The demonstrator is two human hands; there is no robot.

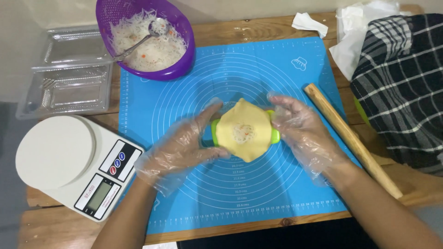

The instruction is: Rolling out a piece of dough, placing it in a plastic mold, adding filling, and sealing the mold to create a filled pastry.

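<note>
Mat: my blue silicone pastry mat with white circle lines (184, 203) lies on the wooden table (60, 226) and both my hands work above its middle.
Cloth: a black and white checked cloth (401, 87) is at the right side of the table.
Scale: a white kitchen scale with a round plate (69, 161) stands at the left, partly over the mat's corner.
Bowl: a purple plastic strainer bowl (180, 69) with white shredded filling and a metal spoon (138, 44) is at the top left corner of the mat.
Rolling pin: a plain wooden rolling pin (350, 138) lies slanted on the right edge of the mat, near my right wrist.
Left hand: my left hand (177, 150), in a thin clear plastic glove, holds the left side of the green plastic dumpling press (275, 135), fingers curled around it.
Right hand: my right hand (302, 131), also gloved, holds the right side, fingers half spread.
Dough: a round yellow dough sheet (242, 131) lies over the press between my hands, with a little filling in its centre.
</note>
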